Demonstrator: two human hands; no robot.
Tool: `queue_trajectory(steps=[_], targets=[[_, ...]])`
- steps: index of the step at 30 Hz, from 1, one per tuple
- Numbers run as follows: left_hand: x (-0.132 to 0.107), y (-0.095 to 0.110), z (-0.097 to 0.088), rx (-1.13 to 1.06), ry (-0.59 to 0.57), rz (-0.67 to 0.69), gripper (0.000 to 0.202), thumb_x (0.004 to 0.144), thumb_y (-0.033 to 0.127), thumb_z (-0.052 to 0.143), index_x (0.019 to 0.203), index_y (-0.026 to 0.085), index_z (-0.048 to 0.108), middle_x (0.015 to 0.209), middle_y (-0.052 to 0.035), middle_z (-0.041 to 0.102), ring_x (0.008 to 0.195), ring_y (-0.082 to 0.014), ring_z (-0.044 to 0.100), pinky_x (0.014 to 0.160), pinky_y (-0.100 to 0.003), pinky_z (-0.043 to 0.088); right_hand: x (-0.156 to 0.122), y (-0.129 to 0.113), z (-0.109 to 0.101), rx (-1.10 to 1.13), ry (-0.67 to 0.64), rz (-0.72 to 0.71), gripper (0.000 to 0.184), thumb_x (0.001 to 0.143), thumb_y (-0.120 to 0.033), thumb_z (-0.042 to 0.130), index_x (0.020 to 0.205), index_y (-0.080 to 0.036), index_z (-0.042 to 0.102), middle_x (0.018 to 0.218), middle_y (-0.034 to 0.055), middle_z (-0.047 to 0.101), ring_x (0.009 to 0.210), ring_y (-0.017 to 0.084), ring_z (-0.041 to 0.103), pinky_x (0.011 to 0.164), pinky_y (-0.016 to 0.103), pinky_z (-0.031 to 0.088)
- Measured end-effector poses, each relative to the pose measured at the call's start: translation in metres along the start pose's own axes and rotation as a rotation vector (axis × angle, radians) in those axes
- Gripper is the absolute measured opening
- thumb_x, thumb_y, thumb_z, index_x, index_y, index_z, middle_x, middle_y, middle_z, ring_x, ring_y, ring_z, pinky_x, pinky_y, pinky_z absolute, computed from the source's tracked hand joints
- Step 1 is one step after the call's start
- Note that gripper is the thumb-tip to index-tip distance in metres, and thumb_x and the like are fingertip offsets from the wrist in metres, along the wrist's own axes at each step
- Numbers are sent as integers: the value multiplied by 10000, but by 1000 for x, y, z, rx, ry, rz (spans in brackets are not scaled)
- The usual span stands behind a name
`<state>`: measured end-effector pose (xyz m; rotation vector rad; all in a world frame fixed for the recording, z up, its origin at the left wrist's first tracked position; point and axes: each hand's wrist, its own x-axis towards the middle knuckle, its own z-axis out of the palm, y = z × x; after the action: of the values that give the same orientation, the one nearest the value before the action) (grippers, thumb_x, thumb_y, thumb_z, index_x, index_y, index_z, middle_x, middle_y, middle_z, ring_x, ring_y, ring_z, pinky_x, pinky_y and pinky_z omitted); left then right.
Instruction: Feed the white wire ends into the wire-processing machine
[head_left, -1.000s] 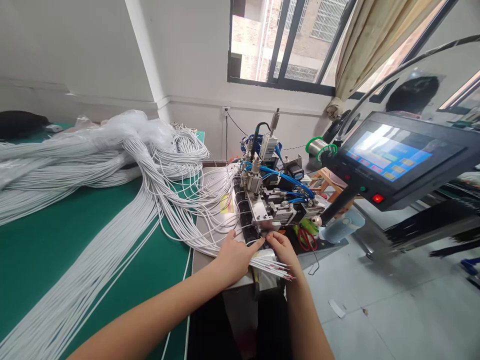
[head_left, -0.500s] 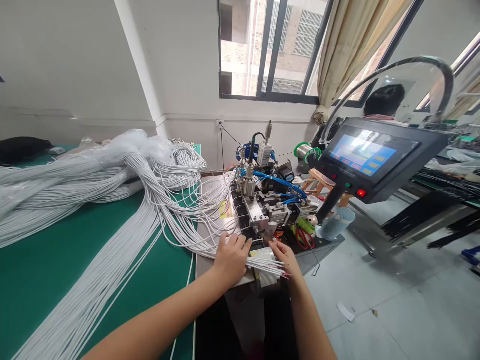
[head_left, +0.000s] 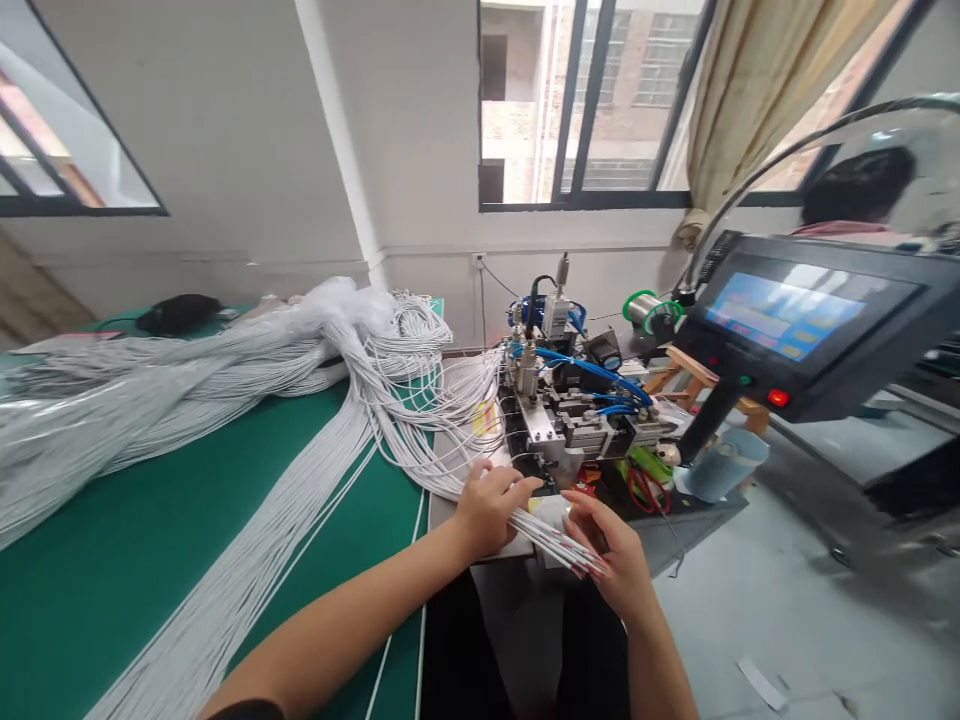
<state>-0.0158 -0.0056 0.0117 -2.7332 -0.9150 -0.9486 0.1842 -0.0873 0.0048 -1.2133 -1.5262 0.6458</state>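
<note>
A bundle of white cables [head_left: 553, 541] runs past the front of a small bench machine [head_left: 559, 425], its reddish ends pointing right. My left hand [head_left: 491, 510] is closed around the bundle, just left of those ends. Beside the tips is my right hand [head_left: 619, 560], its fingers apart and partly curved; the cable ends lie against or just before its palm, and I cannot tell whether they touch. Part of its thumb side is hidden. Behind both hands, the machine carries metal cylinders and blue air hoses [head_left: 592, 365].
Many more white cables [head_left: 277, 500] spread over the green table [head_left: 315, 590] at left, partly under plastic film [head_left: 337, 300]. A control screen [head_left: 787, 310] stands right, near a wire spool [head_left: 651, 313], red-handled scissors [head_left: 649, 490] and a blue container [head_left: 724, 465]. Another person [head_left: 859, 190] is behind the screen.
The view has swung left, so things sit further right. My right hand has drawn back from the machine front to the cable ends, its fingers now more spread. My left hand stays on the bundle.
</note>
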Motion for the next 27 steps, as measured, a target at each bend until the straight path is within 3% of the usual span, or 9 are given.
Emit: queue_trajectory(steps=[2,4,6,11,17,22,27], targets=[[-1,-2,1,-26,-7,54,398,803,207,467,1177,213,604,951,-59,665,870,-183,626,811,-353,401,0,-7,3,63,-131,-106,322,881,-343,577,1187,-253,624,888,67,659,737,222,606,646,300,485],[-1,-3,2,-14,-25,95,389,835,224,422,1183,212,596,948,-59,664,855,-173,632,768,-331,422,1,-11,5,118,-199,-177,262,891,-340,558,1117,-270,673,977,85,677,863,255,628,732,321,501],[-1,-4,3,18,-54,131,377,865,231,395,1186,212,592,944,-55,662,834,-160,633,736,-312,435,2,-13,4,151,-226,-195,218,897,-333,555,1044,-275,705,1007,86,686,929,269,632,790,329,500],[-2,-4,3,40,-40,181,357,894,256,389,1173,202,606,931,-62,665,830,-162,633,717,-304,455,1,-12,1,138,-291,-159,261,880,-321,582,1106,-265,701,1065,95,691,983,275,636,846,348,501],[-1,-1,-1,21,42,216,403,915,443,438,1179,193,612,918,-59,684,780,-171,642,784,-349,434,-2,-6,6,161,47,-15,159,865,-318,625,936,-239,743,892,70,718,812,234,669,745,328,532],[0,2,-4,70,47,203,278,917,264,487,1160,224,617,892,-18,701,728,-126,647,810,-324,411,-3,2,11,174,285,145,178,814,-367,686,871,-209,743,851,63,720,730,217,654,675,316,536],[2,4,-3,27,123,234,210,927,251,499,1086,208,629,801,1,698,656,-105,619,738,-296,401,-1,11,16,254,511,299,283,768,-435,719,867,-170,732,817,64,726,712,210,646,626,292,528]])
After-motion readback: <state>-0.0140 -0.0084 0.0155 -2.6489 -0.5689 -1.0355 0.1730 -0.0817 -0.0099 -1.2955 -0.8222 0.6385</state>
